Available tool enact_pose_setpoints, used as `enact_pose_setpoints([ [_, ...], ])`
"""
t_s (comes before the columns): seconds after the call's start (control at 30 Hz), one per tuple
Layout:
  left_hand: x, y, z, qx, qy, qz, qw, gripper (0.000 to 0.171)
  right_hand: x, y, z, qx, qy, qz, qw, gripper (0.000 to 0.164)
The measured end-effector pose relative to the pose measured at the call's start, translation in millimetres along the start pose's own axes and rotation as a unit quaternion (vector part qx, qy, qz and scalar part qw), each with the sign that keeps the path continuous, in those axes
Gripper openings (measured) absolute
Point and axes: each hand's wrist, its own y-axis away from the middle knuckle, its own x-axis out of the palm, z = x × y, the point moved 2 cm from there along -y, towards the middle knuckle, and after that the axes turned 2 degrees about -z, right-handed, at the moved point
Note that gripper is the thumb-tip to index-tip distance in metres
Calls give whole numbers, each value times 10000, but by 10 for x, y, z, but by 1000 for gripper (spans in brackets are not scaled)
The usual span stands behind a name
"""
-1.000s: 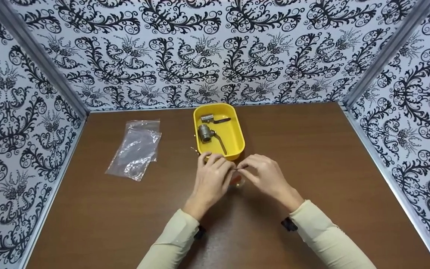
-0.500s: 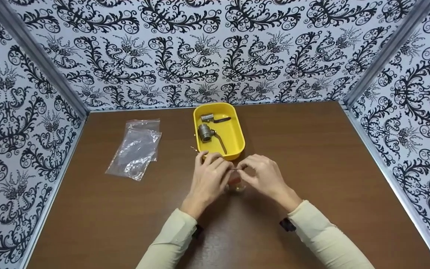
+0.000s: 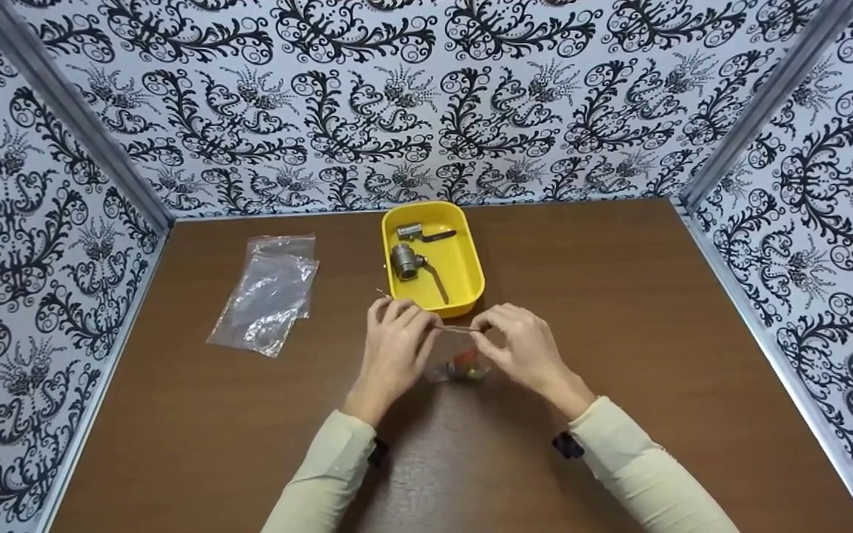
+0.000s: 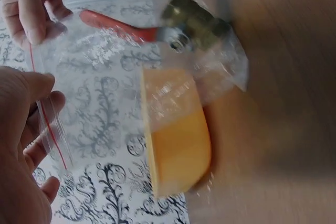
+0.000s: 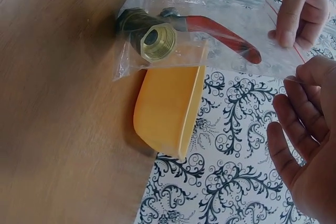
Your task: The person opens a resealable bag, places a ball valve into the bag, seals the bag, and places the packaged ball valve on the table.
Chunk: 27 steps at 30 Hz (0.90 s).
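Note:
Between my two hands hangs a clear zip-lock bag point(image 5: 231, 51) with a red line along its top edge. Inside it lies a brass ball valve point(image 5: 157, 40) with a red lever handle point(image 4: 115, 26); the valve is at the bottom of the bag, close over the table. My left hand point(image 3: 395, 344) pinches the bag's top edge between thumb and fingers on the left. At the right end of that edge my right hand point(image 3: 521, 344) pinches it too, other fingers spread apart in the right wrist view. The stretch of edge between them is pulled straight.
Just beyond my hands stands a yellow bin point(image 3: 475, 275) holding two metal valves, a larger one point(image 3: 406, 262) and a smaller one point(image 3: 412, 232). Flat clear zip-lock bags point(image 3: 267, 296) lie on the brown table point(image 3: 582, 252) at the left. Patterned walls point(image 3: 412, 96) enclose the back and sides.
My left hand has moved left along the bag's top edge, away from my right hand, so more of that edge and the valve show. My right hand has hardly moved.

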Motion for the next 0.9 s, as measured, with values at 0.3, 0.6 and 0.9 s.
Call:
enact_pose_setpoints([
  [0.3, -40, 62, 229, -393, -11, 105, 9992, 8, 2, 13, -10, 178, -42, 48, 9998, 5],
  [0.6, -54, 111, 308, -494, 5, 236, 9985, 7, -16, 27, -36, 510, -167, 169, 9984, 6],
  [0.9, -102, 137, 324, -478, 296, -159, 9983, 5, -32, 41, -91, 882, -557, 159, 9944, 7],
])
